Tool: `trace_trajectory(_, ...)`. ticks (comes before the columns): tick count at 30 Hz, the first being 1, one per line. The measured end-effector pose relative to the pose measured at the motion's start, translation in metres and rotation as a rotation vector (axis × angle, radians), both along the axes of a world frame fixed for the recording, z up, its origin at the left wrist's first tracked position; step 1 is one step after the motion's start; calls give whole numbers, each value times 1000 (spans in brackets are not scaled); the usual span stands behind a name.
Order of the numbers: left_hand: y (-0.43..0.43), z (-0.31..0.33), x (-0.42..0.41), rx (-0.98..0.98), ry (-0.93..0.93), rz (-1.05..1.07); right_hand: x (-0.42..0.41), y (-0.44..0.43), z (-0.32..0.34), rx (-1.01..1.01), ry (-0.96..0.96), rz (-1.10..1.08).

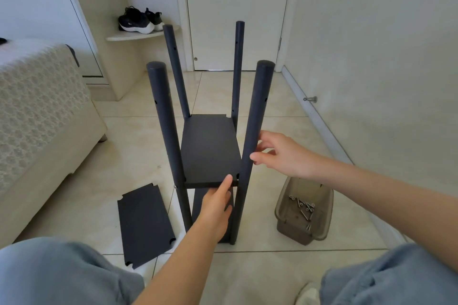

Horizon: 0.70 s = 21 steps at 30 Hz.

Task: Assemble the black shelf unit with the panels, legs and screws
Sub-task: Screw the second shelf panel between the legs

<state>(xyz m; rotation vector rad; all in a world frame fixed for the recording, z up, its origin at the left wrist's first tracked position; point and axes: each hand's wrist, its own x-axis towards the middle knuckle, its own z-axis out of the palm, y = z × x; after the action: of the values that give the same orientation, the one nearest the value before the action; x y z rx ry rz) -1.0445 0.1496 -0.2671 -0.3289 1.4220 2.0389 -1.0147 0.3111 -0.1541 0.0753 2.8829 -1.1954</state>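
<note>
Head view, left to right. A cream sofa [37,111] with a lace cover closes off the left side, its front edge running along the tiled floor [128,156]. A loose black panel [145,224] with notched corners lies flat on the tiles just beside the unit, long axis running away from the person. Open floor lies between the panel and the sofa.

The shelf unit [210,153] stands in the middle of the floor on four round black legs with their long axes upright. The near left leg [164,119] and near right leg [255,119] rise well above one fitted panel, which lies level with its long axis pointing toward the white door [238,7]. A second panel sits lower, mostly hidden.

The left hand [218,208] is flat with straight fingers, its fingertips touching the fitted panel's front edge by the near right leg. The right hand [282,153] is loosely spread, holding nothing, its fingertips at that leg's right side.

Right of the unit, and apart from it, a tinted plastic tray [285,208] holds loose screws [303,207]. Beyond it the skirting of the right wall [371,57] bounds the floor. Black shoes [138,20] sit on a corner ledge far back; a pale mark on one is too small to read.
</note>
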Motion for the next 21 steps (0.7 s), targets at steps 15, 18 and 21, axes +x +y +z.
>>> trace_trajectory(15, 3, -29, -11, -47, 212, -16, -9, -5, -2, 21, 15, -21)
trace_trajectory(18, 5, -32, -12, -89, 251, 7, -10, -8, -3, 14, 29, -35)
trace_trajectory(21, 10, -33, -13, -103, 255, 74, -12, -11, -4, 2, 31, -48)
